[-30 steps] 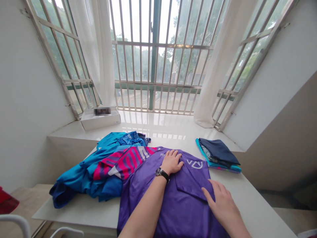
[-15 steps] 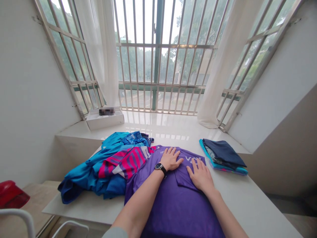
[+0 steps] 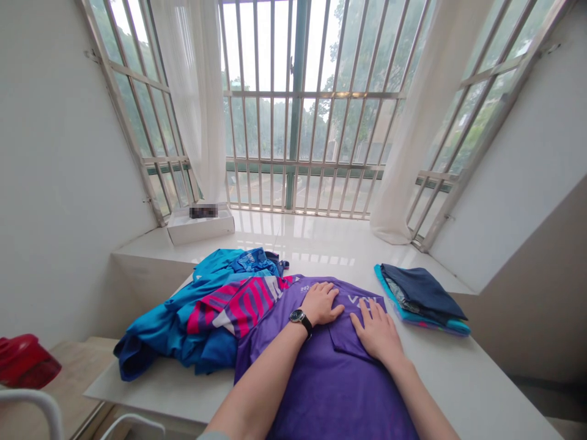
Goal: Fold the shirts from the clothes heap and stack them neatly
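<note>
A purple shirt [image 3: 339, 391] with white lettering and a pink-striped sleeve [image 3: 238, 299] lies spread on the white table [image 3: 458, 385]. My left hand [image 3: 322, 304], with a black-strapped watch [image 3: 300, 319] on its wrist, rests flat on the upper part of the shirt. To its right, my right hand [image 3: 376, 330] lies flat on the shirt near a folded-over part of the cloth, fingers spread. The striped sleeve overlaps a heap of blue clothes [image 3: 169, 333] on the left. Neither hand grips anything.
Folded clothes [image 3: 424, 293], dark navy on top, are stacked at the right. A white box [image 3: 202, 229] stands on the windowsill [image 3: 302, 235] by the barred window. A red object [image 3: 27, 360] and white curved tubing [image 3: 41, 400] are at lower left.
The view has shifted slightly, so the scene sits a little lower and further right. Both hands stay flat on the purple shirt in nearly the same places.
</note>
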`<state>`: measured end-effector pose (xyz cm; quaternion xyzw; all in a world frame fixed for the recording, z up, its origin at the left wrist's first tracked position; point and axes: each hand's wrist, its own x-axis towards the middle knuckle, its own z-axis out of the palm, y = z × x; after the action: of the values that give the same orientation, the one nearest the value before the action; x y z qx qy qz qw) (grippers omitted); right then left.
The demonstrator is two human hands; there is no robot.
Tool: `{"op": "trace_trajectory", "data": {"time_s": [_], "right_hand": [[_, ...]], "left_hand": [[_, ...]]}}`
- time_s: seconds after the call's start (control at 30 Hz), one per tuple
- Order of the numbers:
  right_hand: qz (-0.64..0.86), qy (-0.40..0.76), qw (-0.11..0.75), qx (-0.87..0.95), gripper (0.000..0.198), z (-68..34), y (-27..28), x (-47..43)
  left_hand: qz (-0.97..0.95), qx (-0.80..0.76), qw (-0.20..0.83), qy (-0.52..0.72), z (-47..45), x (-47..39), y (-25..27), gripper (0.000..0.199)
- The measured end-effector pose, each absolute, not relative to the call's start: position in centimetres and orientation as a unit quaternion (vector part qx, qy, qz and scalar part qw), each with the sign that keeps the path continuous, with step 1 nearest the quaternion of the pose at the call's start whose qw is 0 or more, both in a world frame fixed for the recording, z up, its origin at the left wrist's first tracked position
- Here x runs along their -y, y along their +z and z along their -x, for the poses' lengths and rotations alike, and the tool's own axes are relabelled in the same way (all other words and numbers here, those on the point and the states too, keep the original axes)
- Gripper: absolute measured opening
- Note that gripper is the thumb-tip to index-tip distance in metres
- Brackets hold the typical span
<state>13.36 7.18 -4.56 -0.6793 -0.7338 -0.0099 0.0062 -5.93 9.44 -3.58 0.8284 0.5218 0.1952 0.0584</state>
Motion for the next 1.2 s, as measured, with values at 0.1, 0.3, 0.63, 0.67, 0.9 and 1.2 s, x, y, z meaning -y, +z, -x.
{"op": "trace_trajectory", "data": {"time_s": [0.1,0.3,0.63,0.67,0.9,1.2], "right_hand": [[0.680,-0.019,0.005,0.733,0.068,-13.3,-4.6,-7.2],[0.682,-0.025,-0.007,0.731,0.067,-13.2,-4.3,-7.0],[0.679,-0.023,-0.001,0.734,0.066,-13.4,-4.4,-7.1],[0.679,-0.022,0.000,0.734,0.066,-13.4,-4.5,-7.1],[0.675,-0.020,0.017,0.737,0.067,-13.5,-5.1,-7.4],[0.668,0.017,0.189,0.720,0.074,-18.6,-6.6,-7.2]], "left_hand": [[-0.829,-0.525,0.079,0.174,5.9,-9.5,-3.7,0.061],[-0.831,-0.525,0.060,0.175,5.9,-8.7,-3.4,0.061],[-0.834,-0.525,0.030,0.169,6.1,-8.7,-3.6,0.058],[-0.834,-0.525,0.030,0.167,6.0,-8.7,-3.6,0.057],[-0.835,-0.525,0.030,0.164,6.0,-8.7,-3.7,0.058],[-0.835,-0.527,0.019,0.156,6.0,-9.1,-3.9,0.058]]}}
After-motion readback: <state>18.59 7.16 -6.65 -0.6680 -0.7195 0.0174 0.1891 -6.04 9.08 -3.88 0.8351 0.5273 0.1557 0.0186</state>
